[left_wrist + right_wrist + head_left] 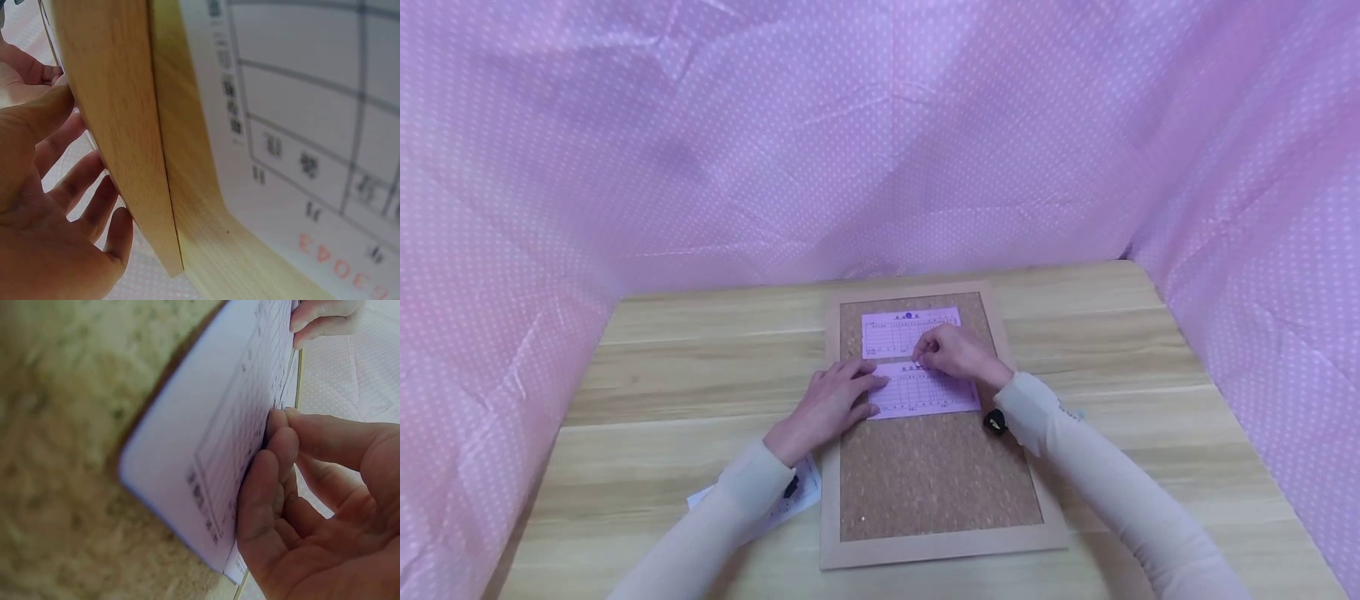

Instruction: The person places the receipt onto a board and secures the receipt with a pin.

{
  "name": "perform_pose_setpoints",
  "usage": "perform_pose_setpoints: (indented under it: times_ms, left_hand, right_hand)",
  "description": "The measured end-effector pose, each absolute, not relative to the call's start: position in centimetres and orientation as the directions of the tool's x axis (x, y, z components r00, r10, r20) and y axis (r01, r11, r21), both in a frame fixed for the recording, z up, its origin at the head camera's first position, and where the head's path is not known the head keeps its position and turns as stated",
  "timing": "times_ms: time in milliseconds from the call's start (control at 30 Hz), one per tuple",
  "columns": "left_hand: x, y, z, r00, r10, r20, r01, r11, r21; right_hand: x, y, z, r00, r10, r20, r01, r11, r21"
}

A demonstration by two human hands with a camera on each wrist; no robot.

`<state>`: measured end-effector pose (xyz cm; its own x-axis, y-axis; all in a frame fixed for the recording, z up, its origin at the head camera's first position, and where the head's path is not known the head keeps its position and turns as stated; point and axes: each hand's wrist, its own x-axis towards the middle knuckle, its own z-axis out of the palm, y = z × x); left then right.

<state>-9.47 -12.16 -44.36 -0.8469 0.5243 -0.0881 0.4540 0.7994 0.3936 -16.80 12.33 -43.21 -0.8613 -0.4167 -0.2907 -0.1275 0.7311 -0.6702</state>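
Note:
A corkboard (936, 475) with a wooden frame lies on the table. Two printed paper forms are on it, the upper form (883, 335) fixed at its top middle by a dark round-headed pin (909, 315). Spread fingers of my left hand (829, 404) rest on the left edge of the lower form (917, 393). At that form's top middle, thumb and forefinger of my right hand (951, 352) pinch a small pale pin, mostly hidden by the fingertips. In the right wrist view, the right hand (312, 487) is against the lower form (187, 444), whose near corner lies over the cork.
Another printed form (805, 487) lies on the wooden table (662, 392) left of the board, partly beneath my left forearm. A black wrist device (995, 422) shows by the right cuff. Pink dotted cloth (850, 150) hangs behind the table and at both sides.

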Motion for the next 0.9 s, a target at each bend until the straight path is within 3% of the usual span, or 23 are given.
perform_pose_setpoints:
  times_ms: [533,900]
  left_hand:
    - [-9.50,-12.27,-44.15,-0.844,0.529,-0.092,0.458,0.799,0.390]
    - [-9.62,-12.28,-44.33,-0.844,0.528,-0.097,0.457,0.801,0.387]
  right_hand:
    - [-16.86,12.16,-43.16,-0.868,-0.396,-0.300,-0.143,0.778,-0.612]
    - [-16.89,12.40,-43.36,-0.862,-0.428,-0.271,-0.153,0.730,-0.666]
